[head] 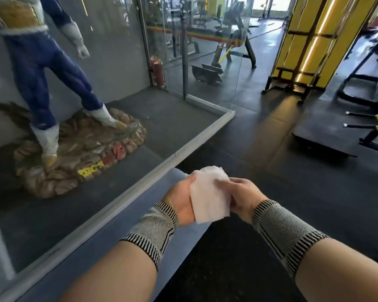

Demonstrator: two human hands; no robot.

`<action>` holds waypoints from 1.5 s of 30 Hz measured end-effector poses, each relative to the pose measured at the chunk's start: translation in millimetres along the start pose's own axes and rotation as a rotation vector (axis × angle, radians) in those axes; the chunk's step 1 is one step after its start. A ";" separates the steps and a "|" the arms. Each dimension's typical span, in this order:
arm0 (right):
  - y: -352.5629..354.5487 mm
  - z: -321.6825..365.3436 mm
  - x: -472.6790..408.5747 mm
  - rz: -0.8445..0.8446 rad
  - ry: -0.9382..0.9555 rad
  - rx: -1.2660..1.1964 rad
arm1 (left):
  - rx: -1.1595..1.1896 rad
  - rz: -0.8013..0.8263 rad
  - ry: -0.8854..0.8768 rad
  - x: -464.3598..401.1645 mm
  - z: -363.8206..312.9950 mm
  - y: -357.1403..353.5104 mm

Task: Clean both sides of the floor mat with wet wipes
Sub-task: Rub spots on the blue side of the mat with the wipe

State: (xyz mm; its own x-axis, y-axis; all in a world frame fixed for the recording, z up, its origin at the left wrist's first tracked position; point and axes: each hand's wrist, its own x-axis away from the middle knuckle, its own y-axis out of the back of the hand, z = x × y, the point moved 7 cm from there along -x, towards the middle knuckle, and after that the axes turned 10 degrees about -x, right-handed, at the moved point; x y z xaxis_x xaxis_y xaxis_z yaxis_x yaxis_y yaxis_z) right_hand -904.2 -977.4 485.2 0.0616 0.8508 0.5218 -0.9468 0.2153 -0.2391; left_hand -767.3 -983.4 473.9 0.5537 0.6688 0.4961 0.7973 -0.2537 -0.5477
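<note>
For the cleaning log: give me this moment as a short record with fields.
setting: gym floor beside a glass display case
wet wipe: white, unfolded, held up between both hands
left hand: grips the wipe's left edge
right hand: fingers pinch the wipe's right edge
floor mat: blue, lying on the floor along the case, below the hands
wipe on mat: not touching
in the case: figure statue on a rock base

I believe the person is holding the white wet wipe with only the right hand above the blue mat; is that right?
Not quite: the head view shows both hands holding the white wet wipe, the left hand and the right hand, above the blue mat.
</note>
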 end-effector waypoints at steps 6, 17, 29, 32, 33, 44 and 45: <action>30.5 59.2 -79.3 0.027 0.096 0.120 | -0.238 -0.581 -0.167 -72.6 -40.9 11.4; 53.0 135.8 -199.5 -0.037 0.302 0.543 | -0.725 -0.557 -0.181 -201.6 -121.0 28.8; 88.5 245.9 -310.0 0.001 0.478 0.944 | -1.072 -0.597 -0.143 -307.9 -194.1 -22.5; 103.0 278.0 -351.0 0.041 0.539 0.939 | -0.863 -0.722 -0.102 -351.3 -205.3 -38.0; 105.8 288.6 -361.6 0.076 0.565 0.939 | -0.760 -0.765 -0.090 -365.2 -206.2 -43.3; 69.9 296.2 -436.3 0.718 0.593 1.136 | 0.087 -0.936 -0.216 -438.9 -225.2 -40.8; 62.9 293.4 -443.3 0.746 0.625 1.136 | 0.115 -0.951 -0.223 -441.5 -226.6 -30.6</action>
State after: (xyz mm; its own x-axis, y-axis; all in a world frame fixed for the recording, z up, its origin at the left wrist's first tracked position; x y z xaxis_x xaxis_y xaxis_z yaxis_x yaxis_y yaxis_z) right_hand -1083.8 -1481.7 479.1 -0.6906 0.7194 0.0745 -0.5360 -0.5782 0.6152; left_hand -981.7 -1429.2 424.3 -0.3745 0.6783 0.6322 0.8522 0.5205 -0.0536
